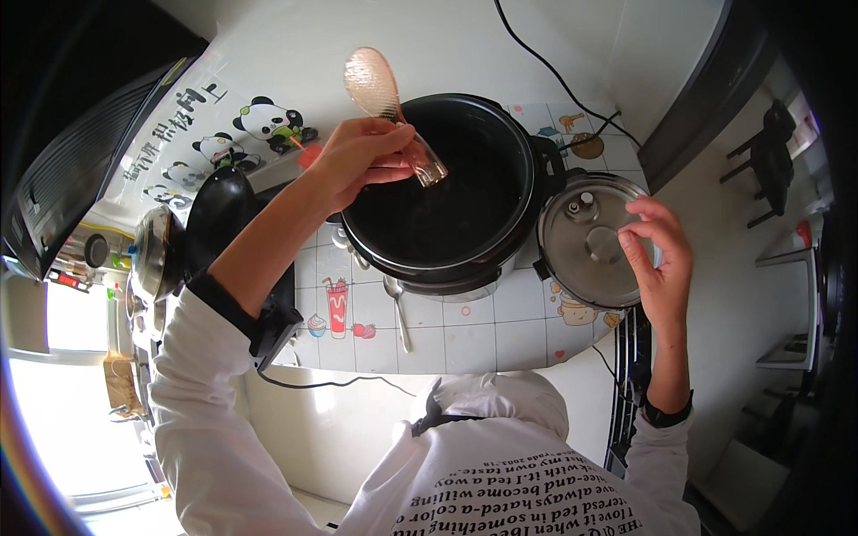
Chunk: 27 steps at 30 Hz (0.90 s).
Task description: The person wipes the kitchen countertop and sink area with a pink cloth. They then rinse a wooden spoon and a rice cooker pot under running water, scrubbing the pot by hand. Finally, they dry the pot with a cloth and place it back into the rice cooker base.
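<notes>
My left hand [365,157] grips the handle of a translucent pinkish rice paddle [372,80], its textured head pointing up and away. The handle's end hangs over the rim of a black electric pressure cooker [439,275], whose dark inner pot [469,201] stands uncovered. My right hand [660,251] is raised at the right with thumb and fingers apart, holding nothing. Beneath or beside it lies the round metal lid [583,254] of the cooker; whether the hand touches the lid's edge I cannot tell. A metal spoon [399,311] rests on the tiled-pattern table cover in front of the cooker.
A black wok or pan [220,208] and a metal pot with a lid [151,254] stand at the left. A black cord [546,63] runs down the wall behind the cooker. Another cord [335,384] hangs below the table's front edge [429,372]. A black stool [771,157] is at the far right.
</notes>
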Motion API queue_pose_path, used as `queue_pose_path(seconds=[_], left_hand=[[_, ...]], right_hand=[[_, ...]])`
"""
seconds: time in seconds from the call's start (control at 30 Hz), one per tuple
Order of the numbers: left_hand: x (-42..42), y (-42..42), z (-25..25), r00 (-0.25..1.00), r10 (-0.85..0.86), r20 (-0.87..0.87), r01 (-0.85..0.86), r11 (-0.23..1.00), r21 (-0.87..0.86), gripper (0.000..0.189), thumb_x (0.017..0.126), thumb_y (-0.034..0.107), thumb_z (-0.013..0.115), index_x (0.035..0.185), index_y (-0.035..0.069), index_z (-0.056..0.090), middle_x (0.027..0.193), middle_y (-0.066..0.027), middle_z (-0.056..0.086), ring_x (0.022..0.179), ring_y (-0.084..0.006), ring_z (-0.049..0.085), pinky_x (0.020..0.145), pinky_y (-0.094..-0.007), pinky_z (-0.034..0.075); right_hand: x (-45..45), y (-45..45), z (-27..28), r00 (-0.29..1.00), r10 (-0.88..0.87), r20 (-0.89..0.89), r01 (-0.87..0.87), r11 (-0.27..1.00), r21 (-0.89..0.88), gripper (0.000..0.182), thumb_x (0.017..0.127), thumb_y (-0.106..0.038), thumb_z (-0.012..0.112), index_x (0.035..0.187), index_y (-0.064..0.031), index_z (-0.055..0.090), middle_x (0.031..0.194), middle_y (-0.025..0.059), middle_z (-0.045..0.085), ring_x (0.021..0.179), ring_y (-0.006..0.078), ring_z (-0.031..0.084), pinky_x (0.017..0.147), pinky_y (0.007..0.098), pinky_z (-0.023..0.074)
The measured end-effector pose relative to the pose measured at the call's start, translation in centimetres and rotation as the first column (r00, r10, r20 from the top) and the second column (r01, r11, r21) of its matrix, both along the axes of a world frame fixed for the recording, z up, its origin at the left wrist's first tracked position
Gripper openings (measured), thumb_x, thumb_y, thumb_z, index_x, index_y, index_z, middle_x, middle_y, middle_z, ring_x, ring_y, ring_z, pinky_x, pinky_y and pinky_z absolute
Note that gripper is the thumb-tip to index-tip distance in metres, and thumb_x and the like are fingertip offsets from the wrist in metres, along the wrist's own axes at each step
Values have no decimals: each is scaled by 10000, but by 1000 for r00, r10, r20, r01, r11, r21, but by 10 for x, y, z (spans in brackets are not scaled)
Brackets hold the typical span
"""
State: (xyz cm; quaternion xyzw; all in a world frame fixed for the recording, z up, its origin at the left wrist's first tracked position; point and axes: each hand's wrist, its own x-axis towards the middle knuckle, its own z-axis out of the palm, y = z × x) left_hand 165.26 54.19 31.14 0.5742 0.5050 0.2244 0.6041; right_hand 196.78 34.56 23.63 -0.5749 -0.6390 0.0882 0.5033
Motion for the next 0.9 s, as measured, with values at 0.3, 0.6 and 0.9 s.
queue_pose_path(seconds=[0.3, 0.6, 0.9], left_hand=[[3, 7, -6, 999, -9, 42, 14, 992, -125, 359, 958, 344, 557, 941, -4, 643, 885, -91, 672, 786, -121, 654, 716, -209, 554], [10, 3, 0, 999, 48, 14, -50, 938, 343, 377, 813, 48, 707, 1086, 6, 451, 981, -148, 667, 897, -183, 659, 821, -325, 556], [29, 3, -8, 973, 21, -231, 157, 674, 722, 228, 861, 77, 638, 989, -11, 470, 749, -84, 623, 680, -139, 613, 627, -289, 514]], right_hand=[[-8, 1, 4, 1000, 11, -9, -11, 1000, -19, 60, 820, -42, 690, 858, -28, 646, 1099, 75, 614, 1066, 225, 554, 905, 345, 441], [-5, -3, 0, 999, -20, -27, 18, 997, -78, 51, 823, -57, 686, 847, -34, 648, 1109, 68, 600, 1062, 222, 542, 923, 344, 430], [-6, 4, 0, 999, -37, 24, 35, 998, 44, 117, 740, -12, 715, 813, -43, 629, 1066, 76, 596, 1022, 251, 559, 874, 357, 446]])
